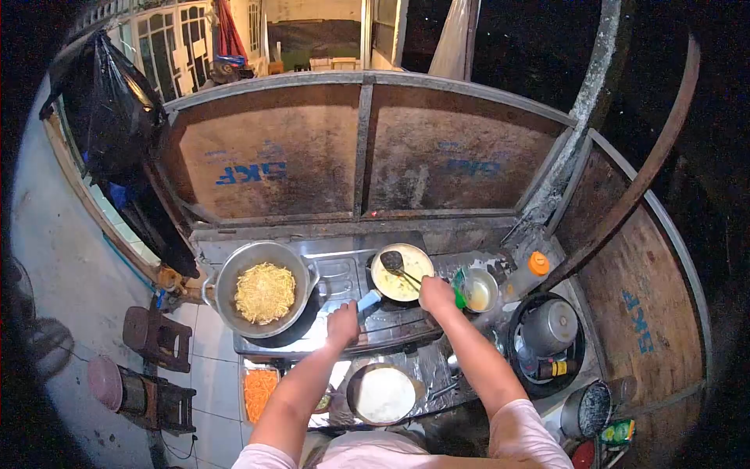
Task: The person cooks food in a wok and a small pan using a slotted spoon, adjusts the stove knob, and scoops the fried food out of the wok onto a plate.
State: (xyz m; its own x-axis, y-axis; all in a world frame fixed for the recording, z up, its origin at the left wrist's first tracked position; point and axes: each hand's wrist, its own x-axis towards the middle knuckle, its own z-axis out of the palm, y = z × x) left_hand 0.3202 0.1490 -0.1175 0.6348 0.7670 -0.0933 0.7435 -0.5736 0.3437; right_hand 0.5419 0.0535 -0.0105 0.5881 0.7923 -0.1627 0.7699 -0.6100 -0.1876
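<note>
On the stove's right side stands a frying pan (423, 260) with a pale yellow, lumpy mixture in it. My left hand (343, 325) is closed around the pan's light blue handle (369, 300). A black slotted spatula (393, 263) is gripped in my right hand (436, 294); its head lies over the mixture. Just right of that hand are a green item (459, 288), partly hidden, and a small metal pot (491, 281) with yellowish liquid in it. A big two-handled pot (225, 286) of yellow noodle-like strands (266, 292) sits on the stove's left side.
Close to my body are a round container of white stuff (383, 395) and a tray of shredded orange food (259, 391). At right stand an orange-capped bottle (534, 270) and a black basin (516, 334) holding a metal pot (551, 327). Wooden panels (273, 148) rise behind the stove.
</note>
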